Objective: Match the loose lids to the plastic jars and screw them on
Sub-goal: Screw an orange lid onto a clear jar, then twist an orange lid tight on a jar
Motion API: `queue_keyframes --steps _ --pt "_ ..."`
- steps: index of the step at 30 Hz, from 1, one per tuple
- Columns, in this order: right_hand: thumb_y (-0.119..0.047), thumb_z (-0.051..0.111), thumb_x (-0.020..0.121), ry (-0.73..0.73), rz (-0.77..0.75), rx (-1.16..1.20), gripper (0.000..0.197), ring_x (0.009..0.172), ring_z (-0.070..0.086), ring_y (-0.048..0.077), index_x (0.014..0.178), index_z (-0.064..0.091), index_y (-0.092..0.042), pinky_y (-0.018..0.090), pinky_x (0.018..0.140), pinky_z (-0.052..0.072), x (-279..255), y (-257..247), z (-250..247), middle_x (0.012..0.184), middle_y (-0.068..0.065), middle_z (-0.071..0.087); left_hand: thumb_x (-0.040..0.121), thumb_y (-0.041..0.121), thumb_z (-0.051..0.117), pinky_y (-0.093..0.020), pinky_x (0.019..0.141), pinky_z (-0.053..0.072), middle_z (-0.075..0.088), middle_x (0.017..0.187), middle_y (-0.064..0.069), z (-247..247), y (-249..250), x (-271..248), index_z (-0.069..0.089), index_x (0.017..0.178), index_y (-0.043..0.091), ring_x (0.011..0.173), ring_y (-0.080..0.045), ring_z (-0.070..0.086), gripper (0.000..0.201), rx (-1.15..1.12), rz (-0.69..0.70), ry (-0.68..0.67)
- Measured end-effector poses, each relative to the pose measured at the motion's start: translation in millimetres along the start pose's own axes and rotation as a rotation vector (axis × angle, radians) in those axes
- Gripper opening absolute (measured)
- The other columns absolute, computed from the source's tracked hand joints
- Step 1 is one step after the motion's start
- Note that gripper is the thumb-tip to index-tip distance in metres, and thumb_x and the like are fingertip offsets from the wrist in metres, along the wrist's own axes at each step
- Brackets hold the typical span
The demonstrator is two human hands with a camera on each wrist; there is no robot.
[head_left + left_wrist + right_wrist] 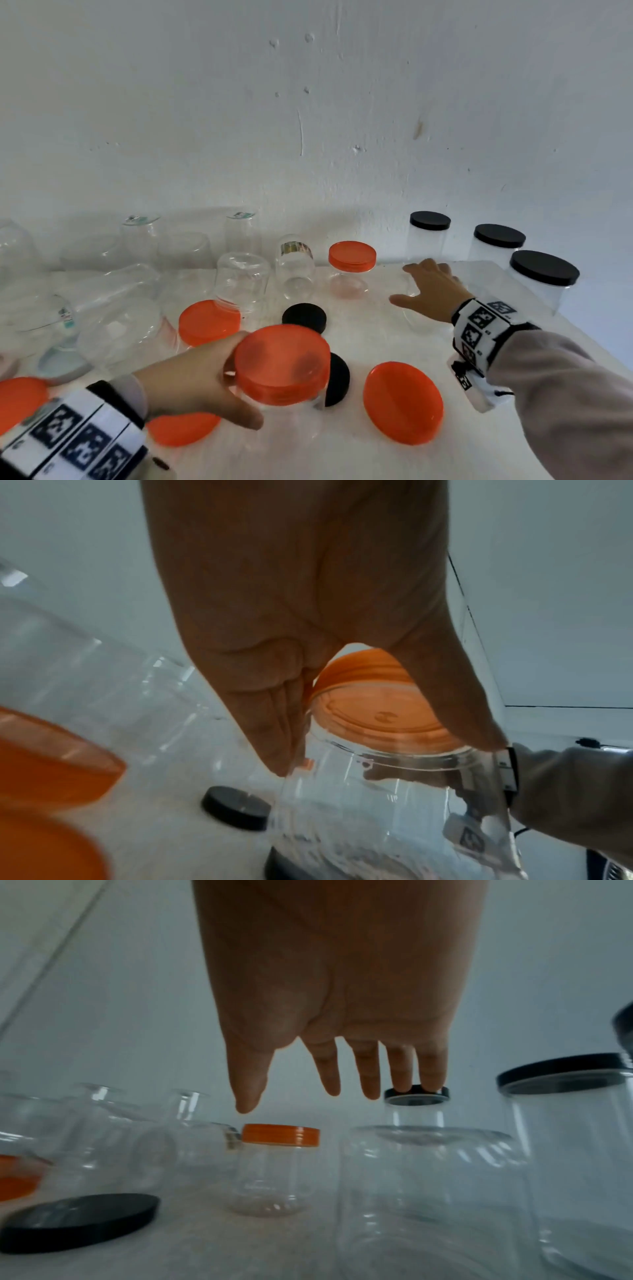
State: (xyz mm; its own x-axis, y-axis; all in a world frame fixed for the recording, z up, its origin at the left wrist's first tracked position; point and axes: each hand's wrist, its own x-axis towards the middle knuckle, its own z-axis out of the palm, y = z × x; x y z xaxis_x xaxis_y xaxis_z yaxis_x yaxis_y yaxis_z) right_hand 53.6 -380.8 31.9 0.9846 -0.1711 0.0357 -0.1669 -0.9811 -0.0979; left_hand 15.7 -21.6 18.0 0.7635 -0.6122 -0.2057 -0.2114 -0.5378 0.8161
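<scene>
My left hand (219, 377) grips a clear jar (377, 818) at its neck, just under the orange lid (282, 363) that sits on it. In the left wrist view the fingers (274, 737) and thumb straddle that orange lid (380, 712). My right hand (416, 286) is open with spread fingers, hovering just over a wide lidless clear jar (428, 1191) at the right middle; I cannot tell whether it touches. Loose orange lids (402, 402) (209, 322) and black lids (304, 317) (337, 378) lie on the white table (359, 455).
Three black-lidded jars (544, 270) stand at the back right, near the table's right edge. A small orange-lidded jar (352, 260) stands at the back centre. Several lidless clear jars (241, 281) crowd the left and back. More orange lids (181, 428) lie near my left wrist.
</scene>
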Motion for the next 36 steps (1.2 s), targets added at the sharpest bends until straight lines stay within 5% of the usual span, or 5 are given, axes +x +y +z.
queue_keyframes --steps 6,10,27,33,36 --pt "-0.069 0.059 0.078 -0.111 0.219 0.016 0.092 0.134 0.026 0.037 0.148 0.018 -0.026 0.05 0.104 0.032 24.7 32.0 8.2 0.148 0.011 0.023 0.053 0.032 0.092 -0.018 0.093 0.048 0.062 0.116 0.024 -2.2 34.1 75.5 0.034 0.127 0.044 0.109 0.004 0.058 0.095 0.004 0.088 0.037" --pt "-0.067 0.061 0.078 -0.172 0.242 0.087 0.096 0.131 0.031 0.038 0.149 0.012 -0.025 0.043 0.103 0.032 31.7 44.3 9.3 0.144 0.014 0.027 0.054 0.038 0.09 -0.031 0.1 0.046 0.052 0.122 0.017 12.3 47.1 131.0 0.021 0.138 0.034 0.113 -0.004 0.054 0.109 0.143 0.068 0.051" --pt "-0.054 0.077 0.06 -0.07 0.145 0.19 0.116 0.115 0.032 0.027 0.148 0.004 -0.035 0.041 0.095 0.044 22.3 62.6 9.5 0.13 0.005 0.024 0.06 0.042 0.086 -0.041 0.106 0.038 0.039 0.139 -0.008 46.3 49.8 229.5 0.013 0.146 0.015 0.126 -0.024 0.042 0.116 0.312 0.002 0.309" --pt "-0.048 0.079 0.059 -0.002 0.107 0.214 0.11 0.112 0.031 0.027 0.143 0.01 -0.034 0.042 0.092 0.046 1.8 64.2 6.6 0.125 0.002 0.022 0.083 0.045 0.066 -0.033 0.117 0.008 -0.003 0.158 -0.003 67.3 58.8 207.3 0.002 0.15 0.019 0.146 -0.021 -0.006 0.097 0.646 0.225 0.35" --pt "-0.048 0.079 0.058 0.049 0.11 0.202 0.109 0.113 0.032 0.028 0.142 0.011 -0.032 0.043 0.093 0.045 -8.7 64.6 3.1 0.126 0.002 0.022 0.086 0.052 0.057 -0.034 0.116 0.006 -0.007 0.158 0.007 86.7 68.8 190.8 0.009 0.15 0.026 0.145 -0.014 -0.016 0.084 0.733 0.369 0.196"
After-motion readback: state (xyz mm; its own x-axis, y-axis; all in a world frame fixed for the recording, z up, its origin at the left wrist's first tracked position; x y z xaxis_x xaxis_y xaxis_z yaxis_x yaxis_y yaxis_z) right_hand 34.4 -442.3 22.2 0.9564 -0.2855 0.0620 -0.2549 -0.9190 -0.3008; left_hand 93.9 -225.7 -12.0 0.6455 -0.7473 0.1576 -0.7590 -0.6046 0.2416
